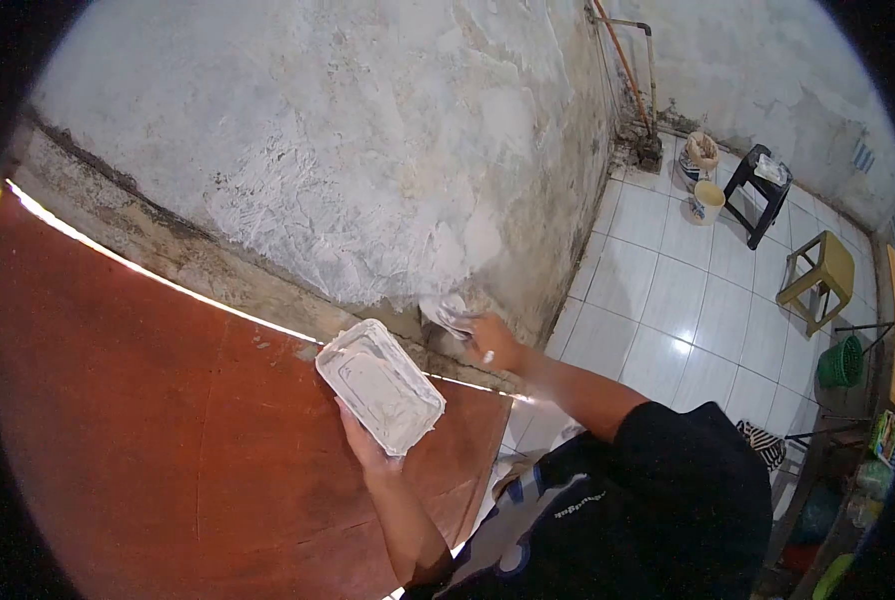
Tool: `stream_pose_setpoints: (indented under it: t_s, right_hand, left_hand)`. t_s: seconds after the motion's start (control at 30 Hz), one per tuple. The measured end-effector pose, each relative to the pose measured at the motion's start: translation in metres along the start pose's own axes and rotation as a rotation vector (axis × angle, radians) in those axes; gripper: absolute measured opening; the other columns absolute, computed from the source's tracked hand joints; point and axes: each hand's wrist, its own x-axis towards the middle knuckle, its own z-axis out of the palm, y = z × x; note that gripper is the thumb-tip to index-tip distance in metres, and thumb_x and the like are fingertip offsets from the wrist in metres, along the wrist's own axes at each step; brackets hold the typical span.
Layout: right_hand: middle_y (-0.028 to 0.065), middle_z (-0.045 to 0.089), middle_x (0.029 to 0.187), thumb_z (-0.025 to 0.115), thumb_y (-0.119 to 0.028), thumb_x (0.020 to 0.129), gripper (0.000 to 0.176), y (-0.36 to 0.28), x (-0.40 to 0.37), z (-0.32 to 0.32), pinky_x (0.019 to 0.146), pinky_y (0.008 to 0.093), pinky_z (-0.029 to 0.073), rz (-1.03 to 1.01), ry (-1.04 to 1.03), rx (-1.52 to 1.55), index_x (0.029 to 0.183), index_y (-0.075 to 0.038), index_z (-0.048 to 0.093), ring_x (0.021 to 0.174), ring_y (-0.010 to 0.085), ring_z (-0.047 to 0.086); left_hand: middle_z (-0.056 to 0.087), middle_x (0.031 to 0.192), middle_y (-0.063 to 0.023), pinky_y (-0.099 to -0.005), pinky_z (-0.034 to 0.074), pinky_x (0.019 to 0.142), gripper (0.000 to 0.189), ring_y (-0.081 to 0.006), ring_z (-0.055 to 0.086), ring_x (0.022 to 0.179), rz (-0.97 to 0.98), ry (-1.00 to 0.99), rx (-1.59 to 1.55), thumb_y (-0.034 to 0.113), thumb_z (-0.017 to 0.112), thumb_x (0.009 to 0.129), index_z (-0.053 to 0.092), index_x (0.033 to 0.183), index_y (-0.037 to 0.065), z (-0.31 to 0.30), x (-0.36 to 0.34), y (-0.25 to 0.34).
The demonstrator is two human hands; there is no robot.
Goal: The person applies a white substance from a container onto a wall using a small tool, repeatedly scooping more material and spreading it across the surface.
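My left hand (368, 440) is closed on the side and underside of a white rectangular tub (383, 385), which is tilted and holds white paste. To its right, my right hand (493, 340) grips a paste-smeared spreading tool (446, 313) close against the bottom of the wall (318, 170). The tool's outline is partly blurred. Rough white paste covers the wall's lower middle, above the tool.
A reddish-brown board (168, 400) lies below the wall's ledge (168, 245). On the tiled floor (658, 290) at right are a cream bucket (708, 200), a dark stool (758, 195), an olive stool (821, 278) and a green basket (841, 362).
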Motion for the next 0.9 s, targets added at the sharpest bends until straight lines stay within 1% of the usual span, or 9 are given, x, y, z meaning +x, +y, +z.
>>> stream_pose_setpoints:
  t_s: [0.1, 0.2, 0.27, 0.4, 0.47, 0.57, 0.77, 0.83, 0.9]
  right_hand:
    - [0.0216, 0.061, 0.077, 0.060, -0.018, 0.077, 0.022, 0.039, -0.007, -0.016, 0.059, 0.0430, 0.046, 0.154, -0.044, -0.220, 0.092, -0.002, 0.063, 0.063, 0.0369, 0.058]
    - [0.0160, 0.062, 0.072, 0.061, -0.020, 0.079, 0.019, 0.086, 0.009, -0.016, 0.055, 0.0407, 0.046, 0.055, 0.459, 0.375, 0.086, -0.002, 0.064, 0.057, 0.0272, 0.058]
    - [0.0118, 0.063, 0.075, 0.062, -0.019, 0.080, 0.020, 0.119, 0.031, -0.011, 0.054, 0.0385, 0.046, 0.863, 0.525, 0.694, 0.087, 0.000, 0.062, 0.062, 0.0210, 0.058]
    - [0.0129, 0.064, 0.083, 0.064, -0.015, 0.078, 0.021, 0.131, 0.070, 0.010, 0.053, 0.0379, 0.047, 0.839, 0.502, 0.815, 0.090, 0.002, 0.060, 0.064, 0.0236, 0.059]
    - [0.0147, 0.064, 0.086, 0.065, -0.014, 0.077, 0.025, 0.078, 0.099, 0.001, 0.056, 0.0400, 0.048, 0.985, 0.821, 0.614, 0.092, 0.004, 0.058, 0.064, 0.0266, 0.061]
    - [0.0184, 0.063, 0.083, 0.064, -0.013, 0.076, 0.020, 0.028, 0.116, -0.014, 0.061, 0.0423, 0.048, 0.628, 0.635, 0.053, 0.090, 0.000, 0.059, 0.067, 0.0347, 0.061]
    - [0.0233, 0.060, 0.070, 0.063, -0.017, 0.076, 0.019, -0.063, 0.066, -0.008, 0.058, 0.0423, 0.045, 0.225, 0.368, -0.168, 0.085, 0.000, 0.064, 0.065, 0.0396, 0.058]
    - [0.0223, 0.061, 0.075, 0.060, -0.017, 0.078, 0.022, -0.045, 0.038, -0.003, 0.058, 0.0404, 0.047, -0.166, 0.176, -0.078, 0.093, -0.002, 0.065, 0.065, 0.0378, 0.059]
    - [0.0205, 0.063, 0.076, 0.058, -0.016, 0.078, 0.021, -0.041, 0.016, -0.013, 0.060, 0.0395, 0.047, -0.073, 0.072, 0.007, 0.093, -0.003, 0.065, 0.066, 0.0355, 0.060]
  left_hand:
    - [0.045, 0.131, -0.0068, -0.0438, 0.044, 0.094, 0.054, -0.0273, 0.049, 0.114, -0.012, 0.007, 0.003, 0.048, 0.031, 0.094, 0.036, 0.135, 0.013, -0.001, 0.001, -0.003]
    - [0.044, 0.132, -0.0067, -0.0434, 0.043, 0.095, 0.054, -0.0272, 0.048, 0.115, -0.024, 0.009, 0.010, 0.048, 0.031, 0.094, 0.035, 0.135, 0.013, -0.006, 0.001, -0.004]
    - [0.043, 0.132, -0.0067, -0.0432, 0.042, 0.096, 0.054, -0.0272, 0.048, 0.116, -0.005, -0.012, 0.022, 0.048, 0.031, 0.094, 0.035, 0.135, 0.013, -0.003, -0.003, -0.004]
    - [0.042, 0.134, -0.0070, -0.0429, 0.040, 0.098, 0.054, -0.0273, 0.046, 0.118, -0.009, -0.034, 0.040, 0.047, 0.031, 0.095, 0.033, 0.136, 0.013, -0.005, -0.010, 0.000]
    - [0.039, 0.137, -0.0076, -0.0435, 0.038, 0.100, 0.057, -0.0280, 0.043, 0.121, -0.007, -0.020, 0.058, 0.049, 0.032, 0.094, 0.030, 0.138, 0.012, -0.005, -0.014, 0.002]
    - [0.036, 0.140, -0.0081, -0.0441, 0.036, 0.101, 0.060, -0.0287, 0.041, 0.123, -0.002, -0.019, 0.058, 0.050, 0.032, 0.093, 0.028, 0.140, 0.012, -0.010, -0.013, 0.004]
    - [0.039, 0.137, -0.0079, -0.0440, 0.038, 0.099, 0.057, -0.0285, 0.044, 0.120, -0.017, -0.032, 0.017, 0.049, 0.032, 0.094, 0.031, 0.138, 0.012, -0.019, -0.007, -0.004]
    - [0.042, 0.134, -0.0078, -0.0439, 0.040, 0.098, 0.055, -0.0282, 0.046, 0.117, -0.026, -0.035, 0.006, 0.048, 0.031, 0.094, 0.034, 0.136, 0.012, -0.020, -0.008, -0.006]
    - [0.034, 0.141, -0.0078, -0.0435, 0.036, 0.102, 0.061, -0.0282, 0.040, 0.124, -0.021, -0.036, -0.005, 0.050, 0.034, 0.093, 0.028, 0.140, 0.012, -0.024, -0.005, -0.006]
